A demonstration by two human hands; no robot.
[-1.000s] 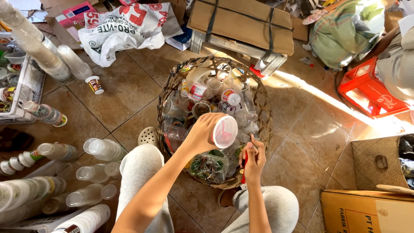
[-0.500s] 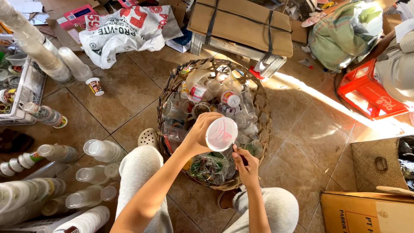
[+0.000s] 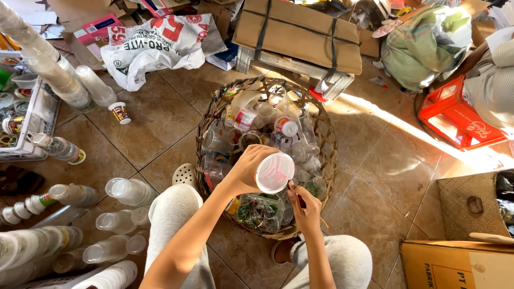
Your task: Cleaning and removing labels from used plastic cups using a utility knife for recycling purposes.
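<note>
Two hands work over a round woven basket (image 3: 326, 144) standing on the tiled floor (image 3: 375, 166).

1. Left hand (image 3: 247, 170): grip clenched round a clear plastic cup (image 3: 274, 172), held on its side w/ the open mouth facing the camera. Cup sits above the near half of the basket, not touching the contents.
2. Right hand (image 3: 306, 207): grip clenched on a small red-handled tool (image 3: 301, 201); tool type cannot be told, mostly hidden by the fingers. Its upper end is at the cup's lower rim; contact cannot be confirmed.
3. Basket contents: mixed clear plastic cups, small bottles and a clear food container (image 3: 259, 213) near the front edge.
4. Floor, left of the person's knees: stacks of nested clear cups (image 3: 115, 190) lying on their sides; a white crate (image 3: 32, 128) w/ more cups farther left.
5. Beyond the basket: a white printed sack (image 3: 160, 45), a flat cardboard bundle (image 3: 300, 32) tied w/ dark straps.
6. Right side: a red plastic crate (image 3: 455, 118), a woven bag (image 3: 471, 206), a cardboard box (image 3: 455, 265) at the lower corner.
7. Person is seated, grey trousers (image 3: 174, 214), knees either side of the basket's near edge.
</note>
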